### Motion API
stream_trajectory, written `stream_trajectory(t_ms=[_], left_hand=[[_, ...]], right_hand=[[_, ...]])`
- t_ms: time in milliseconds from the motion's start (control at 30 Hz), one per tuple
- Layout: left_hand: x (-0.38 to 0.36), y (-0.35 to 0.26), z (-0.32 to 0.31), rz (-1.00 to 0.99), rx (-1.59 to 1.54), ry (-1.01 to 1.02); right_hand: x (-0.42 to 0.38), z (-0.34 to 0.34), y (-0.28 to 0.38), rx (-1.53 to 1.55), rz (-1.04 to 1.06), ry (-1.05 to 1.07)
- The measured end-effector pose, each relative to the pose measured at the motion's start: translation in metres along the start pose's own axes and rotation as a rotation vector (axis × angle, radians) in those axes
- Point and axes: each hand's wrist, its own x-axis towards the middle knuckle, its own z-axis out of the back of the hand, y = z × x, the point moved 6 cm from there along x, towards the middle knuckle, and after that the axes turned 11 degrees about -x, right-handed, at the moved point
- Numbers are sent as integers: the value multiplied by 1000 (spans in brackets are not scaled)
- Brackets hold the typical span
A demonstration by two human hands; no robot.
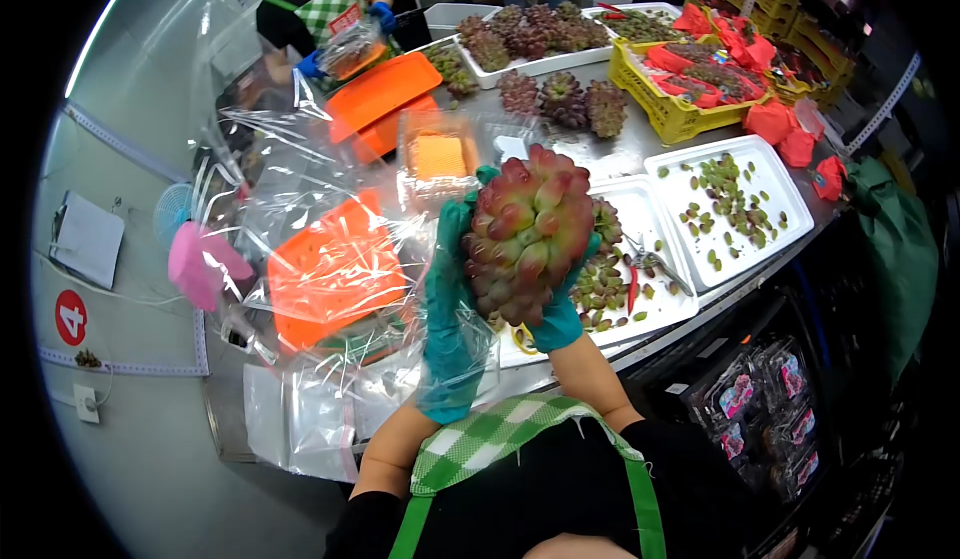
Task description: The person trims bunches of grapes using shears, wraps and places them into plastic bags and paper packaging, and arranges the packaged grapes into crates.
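Note:
A large bunch of red-green grapes is held up in front of me. My left hand, in a teal glove, supports it from the left side and also touches a clear plastic bag that spreads out to the left. My right hand, also gloved in teal, cups the bunch from underneath on the right. Both hands hover above a white tray strewn with loose grapes and red-handled scissors.
An orange tray lies under the plastic at left. More white trays with loose grapes, grape bunches and yellow crates fill the metal table. Another person in blue gloves holds a packed bag at the far end.

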Motion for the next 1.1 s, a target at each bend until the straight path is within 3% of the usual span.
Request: stream_trajectory(t_ms=[100, 267, 400, 433, 500, 533, 600, 667, 733, 767, 867, 933, 967, 1033, 1100], left_hand=[[4, 5, -11, 1, 85, 97], [13, 9, 7, 68, 31, 3], [32, -11, 30, 24, 333, 37], [39, -29, 25, -85, 625, 166], [67, -47, 42, -77, 703, 97], [89, -46, 65, 36, 482, -97], [137, -55, 96, -19, 575, 36], [172, -65, 66, -315, 1199, 127], [186, -63, 24, -699, 1571, 253], [191, -54, 12, -498, 1613, 216], [187, -34, -49, -285, 1752, 376], [195, -12, -54, -385, 1507, 586], [200, 3, -46, -49, 1246, 596], [201, 25, -40, 286, 979, 610], [202, 37, -37, 314, 989, 611]], right_hand=[[3, 9, 5, 76, -6, -12], [-1, 18, 16, 126, 3, -44], [2, 23, 26, 123, 10, -64], [3, 25, 29, 118, 13, -68], [2, 27, 40, 92, 28, -79], [2, 28, 45, 78, 37, -80], [-4, 31, 63, 39, 69, -90], [-8, 33, 80, 20, 94, -86], [-14, 30, 98, 19, 116, -69], [-15, 28, 106, 15, 106, -58], [-14, 10, 120, 32, 18, -23], [-10, -4, 120, 49, -89, -4], [-7, -9, 119, 58, -138, -3], [-2, -16, 118, 70, -207, -2], [1, -18, 116, 69, -254, -14]])
